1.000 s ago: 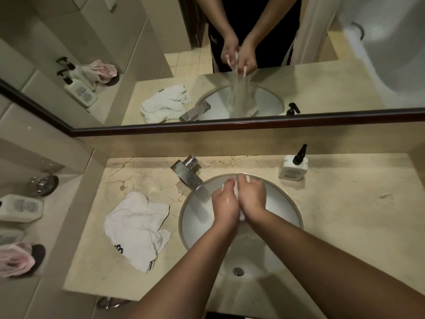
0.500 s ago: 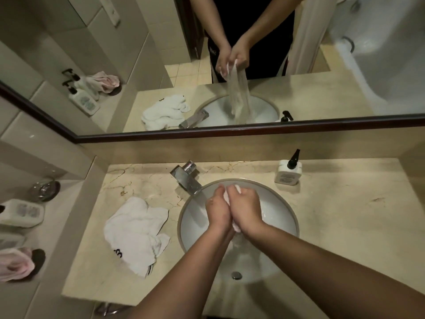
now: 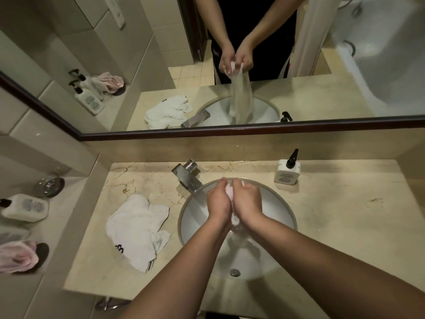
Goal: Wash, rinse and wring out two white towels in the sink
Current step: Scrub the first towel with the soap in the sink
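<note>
My left hand [image 3: 218, 201] and my right hand [image 3: 247, 201] are pressed together over the round white sink [image 3: 282, 208], both closed on a wet white towel [image 3: 230, 192]. Only a bit of this towel shows between the fingers; the mirror shows it hanging down in a twisted strip into the basin. A second white towel [image 3: 138, 229] with black lettering lies crumpled on the marble counter, left of the sink.
A chrome tap [image 3: 187, 176] stands at the sink's back left. A white pump bottle [image 3: 287, 171] sits at the back right. On the lower ledge at left are a bottle [image 3: 25, 207], a glass dish [image 3: 49, 186] and a pink cloth [image 3: 18, 256].
My hands stay clasped on the towel over the basin. They have shifted slightly against each other, working the cloth. The view has tilted a little.
</note>
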A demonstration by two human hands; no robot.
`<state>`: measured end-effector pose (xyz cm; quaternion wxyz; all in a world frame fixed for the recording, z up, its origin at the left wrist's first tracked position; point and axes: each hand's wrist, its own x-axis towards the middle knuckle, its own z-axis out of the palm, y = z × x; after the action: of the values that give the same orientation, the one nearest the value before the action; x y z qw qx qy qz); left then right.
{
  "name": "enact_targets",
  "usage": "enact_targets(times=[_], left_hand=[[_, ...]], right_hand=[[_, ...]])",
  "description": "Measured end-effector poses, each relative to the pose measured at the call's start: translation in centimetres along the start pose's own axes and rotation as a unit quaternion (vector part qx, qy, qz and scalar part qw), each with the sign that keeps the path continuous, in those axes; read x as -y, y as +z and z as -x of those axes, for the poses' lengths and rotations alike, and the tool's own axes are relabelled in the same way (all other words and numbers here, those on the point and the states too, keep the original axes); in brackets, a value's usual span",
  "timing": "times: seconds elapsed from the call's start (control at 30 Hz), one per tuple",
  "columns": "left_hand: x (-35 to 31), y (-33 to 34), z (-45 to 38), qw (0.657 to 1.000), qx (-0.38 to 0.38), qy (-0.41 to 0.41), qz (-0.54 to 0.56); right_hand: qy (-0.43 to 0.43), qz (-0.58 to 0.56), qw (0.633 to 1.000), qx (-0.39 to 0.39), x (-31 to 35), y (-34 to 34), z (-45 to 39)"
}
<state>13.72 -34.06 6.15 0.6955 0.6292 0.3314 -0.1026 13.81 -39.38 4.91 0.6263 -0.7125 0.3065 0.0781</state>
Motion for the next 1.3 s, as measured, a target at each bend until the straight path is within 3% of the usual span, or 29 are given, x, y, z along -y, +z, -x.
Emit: enact_targets(times=[0.07, 0.23, 0.37, 0.5, 0.67, 0.8, 0.97, 1.13, 1.3], left_hand=[[0.0, -0.3, -0.1, 1.0, -0.008, 0.01, -0.006], [0.0, 0.7, 1.6, 0.998, 0.02, 0.058, -0.034], [-0.1, 0.0, 0.7, 0.996, -0.021, 0.075, -0.04], [0.6, 1.2, 2.2, 0.998, 0.027, 0.056, -0.019], [-0.2, 0.0, 0.9, 1.0, -0.007, 0.003, 0.018], [1.0, 1.0, 2.2, 0.999, 0.023, 0.031, -0.019], [1.1, -0.4, 0.3, 0.999, -0.018, -0.024, 0.013], [1.8, 0.6, 1.6, 0.999, 0.034, 0.003, 0.001], [0.9, -0.1, 0.8, 1.0, -0.001, 0.005, 0.012]], right_hand=[[-0.02, 0.002, 0.999, 0.027, -0.2, 0.2, 1.0], [0.006, -0.024, 0.998, -0.05, 0.8, -0.7, -1.4], [-0.034, -0.022, 0.999, 0.028, -0.8, -0.2, 0.8], [-0.003, -0.029, 0.998, -0.054, 0.6, -1.5, -1.6], [-0.047, 0.012, 0.998, 0.03, -0.9, -0.5, 1.4], [-0.001, -0.015, 0.998, -0.059, 0.5, -1.5, -0.9], [-0.039, 0.025, 0.999, 0.026, -1.4, -0.6, 2.8], [0.019, -0.018, 0.997, -0.07, -0.4, -1.5, -0.1], [-0.02, 0.016, 1.0, -0.012, -1.0, -0.6, 2.0]])
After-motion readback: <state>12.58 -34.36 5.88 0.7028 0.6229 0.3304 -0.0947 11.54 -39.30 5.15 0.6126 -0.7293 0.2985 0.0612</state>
